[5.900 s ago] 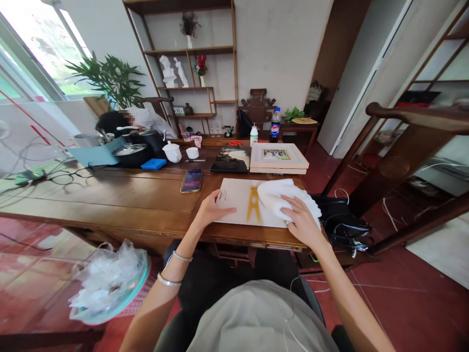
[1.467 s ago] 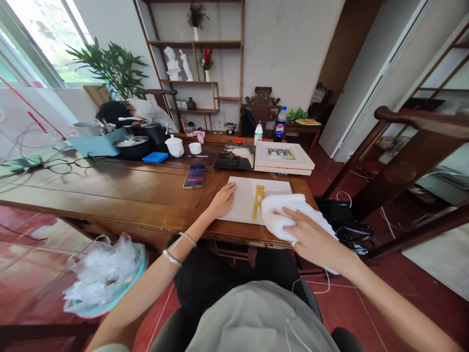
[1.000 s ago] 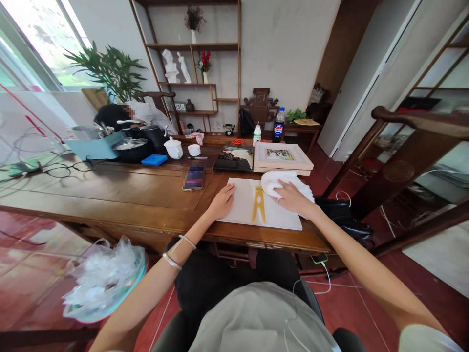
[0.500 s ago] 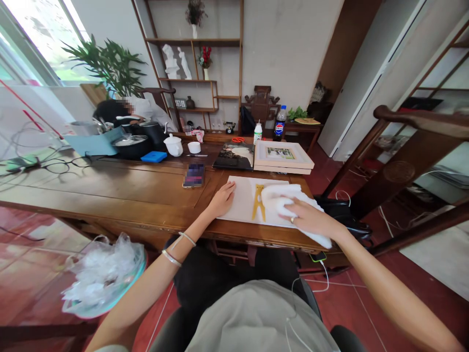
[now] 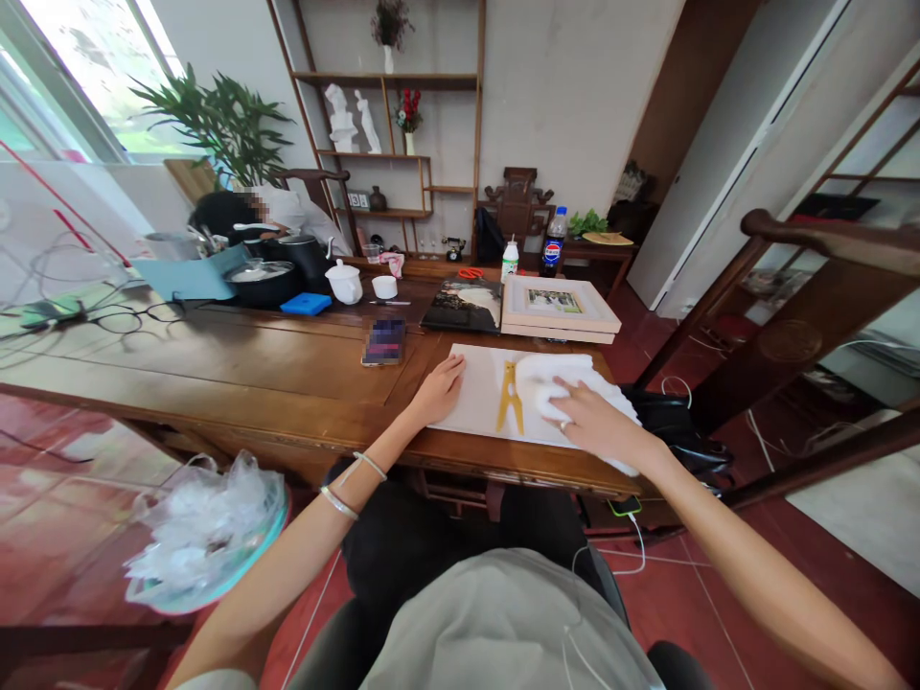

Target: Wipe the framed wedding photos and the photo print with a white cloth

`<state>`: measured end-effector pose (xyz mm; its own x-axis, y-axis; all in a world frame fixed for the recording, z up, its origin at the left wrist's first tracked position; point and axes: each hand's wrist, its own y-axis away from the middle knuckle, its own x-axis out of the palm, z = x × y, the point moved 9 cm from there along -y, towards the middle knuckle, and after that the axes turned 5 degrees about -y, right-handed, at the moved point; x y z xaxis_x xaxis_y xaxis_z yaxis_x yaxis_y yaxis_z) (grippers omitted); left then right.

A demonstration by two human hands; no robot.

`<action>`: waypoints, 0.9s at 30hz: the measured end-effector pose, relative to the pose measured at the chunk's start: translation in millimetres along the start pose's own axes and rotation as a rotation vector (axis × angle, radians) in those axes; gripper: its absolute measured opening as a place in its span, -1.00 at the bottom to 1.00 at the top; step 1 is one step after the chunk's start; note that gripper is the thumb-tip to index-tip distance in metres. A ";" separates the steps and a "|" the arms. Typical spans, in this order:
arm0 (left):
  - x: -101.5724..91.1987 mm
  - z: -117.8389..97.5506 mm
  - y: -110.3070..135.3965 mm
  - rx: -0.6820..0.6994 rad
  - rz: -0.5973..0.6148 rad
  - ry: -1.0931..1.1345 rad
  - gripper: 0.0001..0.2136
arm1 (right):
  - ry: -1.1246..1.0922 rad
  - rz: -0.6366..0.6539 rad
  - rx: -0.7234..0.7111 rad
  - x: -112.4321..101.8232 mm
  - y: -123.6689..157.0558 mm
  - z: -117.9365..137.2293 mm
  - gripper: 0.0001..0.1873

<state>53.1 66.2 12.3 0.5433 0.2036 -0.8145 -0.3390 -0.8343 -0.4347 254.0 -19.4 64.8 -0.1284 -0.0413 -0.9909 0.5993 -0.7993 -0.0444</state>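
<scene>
A white flat board [image 5: 478, 393] lies on the wooden table [image 5: 273, 379] near its front right corner. A yellow peg-shaped piece [image 5: 509, 400] sits on the board. My right hand [image 5: 596, 426] presses a white cloth [image 5: 553, 379] onto the board's right part. My left hand [image 5: 438, 388] rests flat on the board's left edge, fingers together, holding it down.
Behind the board lie a white picture frame [image 5: 561, 307], a dark photo book [image 5: 460, 305] and a phone [image 5: 383, 342]. Farther left are a teapot [image 5: 346, 283], pots and a seated person [image 5: 244, 213]. A plastic-filled basin [image 5: 205, 532] stands on the floor at left.
My right hand has rubbed the cloth back and forth over the board's right side, from the near edge to the far edge and back. My left hand stayed in place.
</scene>
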 end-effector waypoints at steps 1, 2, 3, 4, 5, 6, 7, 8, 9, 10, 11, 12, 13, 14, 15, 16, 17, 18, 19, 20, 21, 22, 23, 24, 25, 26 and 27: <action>0.2 0.0 -0.1 0.003 0.001 0.002 -0.59 | 0.004 0.016 -0.021 -1.4 12.9 11.6 -0.69; 0.4 0.0 -0.1 0.005 0.003 0.006 -0.58 | 0.003 0.020 -0.034 -4.0 24.0 21.2 -0.67; 0.6 0.0 0.0 0.007 0.006 0.010 -0.58 | -0.005 0.014 -0.037 -7.3 32.1 27.8 -0.67; 0.7 0.0 0.1 0.010 0.009 0.016 -0.58 | -0.020 -0.002 -0.024 -10.7 36.7 30.5 -0.68; 0.8 -0.1 0.2 0.013 0.012 0.022 -0.58 | -0.036 -0.023 -0.001 -13.5 37.3 29.7 -0.70; 0.9 -0.3 0.4 0.017 0.017 0.027 -0.58 | -0.050 -0.046 0.024 -15.2 34.1 26.2 -0.71; 1.1 -0.4 0.6 0.020 0.021 0.031 -0.57 | -0.057 -0.066 0.039 -15.4 27.1 21.6 -0.73; 1.2 -0.2 0.8 0.021 0.024 0.033 -0.57 | -0.050 -0.083 0.041 -14.4 16.8 16.8 -0.74; 1.3 0.1 1.0 0.019 0.028 0.033 -0.57 | -0.033 -0.095 0.032 -12.6 3.9 12.3 -0.74; 1.3 0.5 1.2 0.015 0.031 0.030 -0.56 | -0.011 -0.105 0.017 -10.3 -10.8 8.6 -0.74; 1.3 0.7 1.3 0.012 0.034 0.027 -0.56 | 0.011 -0.115 0.003 -8.2 -26.4 5.5 -0.74; 1.2 0.8 1.4 0.011 0.036 0.025 -0.56 | 0.029 -0.125 -0.002 -6.5 -42.1 2.8 -0.73; 0.9 0.5 1.5 0.013 0.038 0.025 -0.56 | 0.041 -0.132 0.001 -5.3 -57.0 1.1 -0.71; 0.8 -0.1 1.5 0.017 0.040 0.026 -0.56 | 0.047 -0.137 0.007 -4.5 -70.4 0.8 -0.71; 0.6 -0.4 1.6 0.018 0.042 0.028 -0.56 | 0.052 -0.138 0.007 -3.9 -81.5 2.9 -0.70; 0.3 -0.5 1.6 0.017 0.042 0.029 -0.57 | 0.058 -0.137 -0.001 -3.3 -89.9 7.6 -0.69; -0.1 -0.5 1.5 0.013 0.040 0.031 -0.57 | 0.066 -0.134 -0.015 -2.4 -95.2 14.6 -0.67; -0.7 -0.5 1.4 0.010 0.036 0.034 -0.57 | 0.073 -0.128 -0.034 -0.9 -97.3 23.7 -0.66; -1.4 -0.6 1.2 0.009 0.031 0.038 -0.58 | 0.079 -0.118 -0.057 1.5 -96.0 34.6 -0.66; -1.9 -1.2 1.0 0.014 0.026 0.043 -0.58 | 0.085 -0.109 -0.085 4.4 -91.8 47.1 -0.65; -2.3 -2.1 0.9 0.023 0.025 0.050 -0.59 | 0.092 -0.100 -0.119 7.9 -84.8 60.9 -0.64; -2.3 -3.0 0.7 0.033 0.027 0.056 -0.59 | 0.100 -0.096 -0.157 11.2 -75.8 75.2 -0.63; -2.4 -3.5 0.5 0.039 0.029 0.060 -0.60 | 0.108 -0.096 -0.195 14.1 -65.4 89.1 -0.62; -2.5 -3.4 0.3 0.040 0.030 0.062 -0.60 | 0.115 -0.098 -0.232 16.3 -54.6 101.7 -0.62; -2.7 -2.8 0.2 0.035 0.029 0.062 -0.60 | 0.117 -0.101 -0.262 17.6 -44.3 111.7 -0.62; -3.1 -2.0 0.2 0.026 0.025 0.062 -0.60 | 0.113 -0.101 -0.279 18.0 -35.5 118.1 -0.63; -3.6 -1.3 0.2 0.018 0.020 0.060 -0.60 | 0.100 -0.100 -0.283 17.2 -28.9 120.2 -0.63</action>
<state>52.2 64.7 15.7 0.5813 0.1550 -0.7988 -0.3640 -0.8285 -0.4256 139.5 -69.1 64.4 -0.1278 0.0993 -0.9868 0.7857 -0.5970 -0.1618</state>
